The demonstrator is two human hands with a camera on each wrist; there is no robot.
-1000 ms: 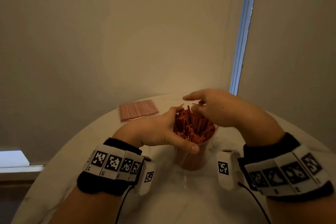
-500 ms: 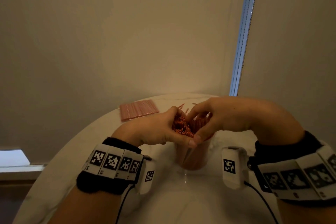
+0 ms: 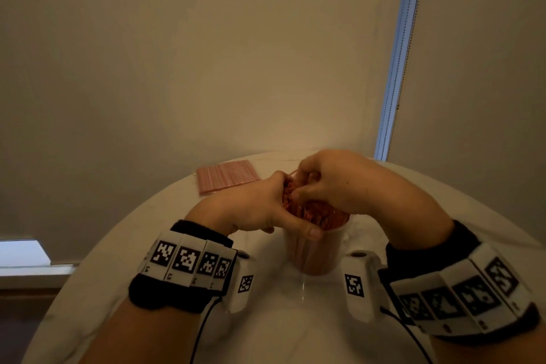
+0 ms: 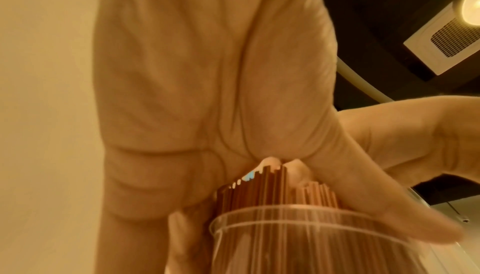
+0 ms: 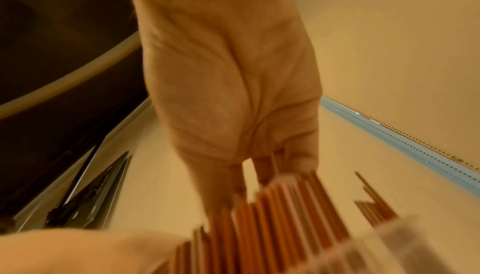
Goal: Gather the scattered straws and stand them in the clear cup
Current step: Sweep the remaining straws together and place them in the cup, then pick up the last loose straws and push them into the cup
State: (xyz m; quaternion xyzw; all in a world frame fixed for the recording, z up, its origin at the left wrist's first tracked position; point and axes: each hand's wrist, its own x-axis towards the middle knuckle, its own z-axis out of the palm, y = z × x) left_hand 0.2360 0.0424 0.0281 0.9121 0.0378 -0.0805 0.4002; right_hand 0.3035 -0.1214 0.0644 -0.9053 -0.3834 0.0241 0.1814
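red straws (image 3: 317, 211) standing packed in the clear cup (image 3: 314, 257) mid-table (image 3: 118, 260). left hand (image 3: 251, 210) curled round rim and bundle, thumb lying across the near side. right hand (image 3: 331, 183) over the top, fingertips bent onto straw ends. flat pack (image 3: 227, 176) lying behind left.

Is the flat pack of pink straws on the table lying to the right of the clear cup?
No, the pack of pink straws lies on the table left of and beyond the clear cup.
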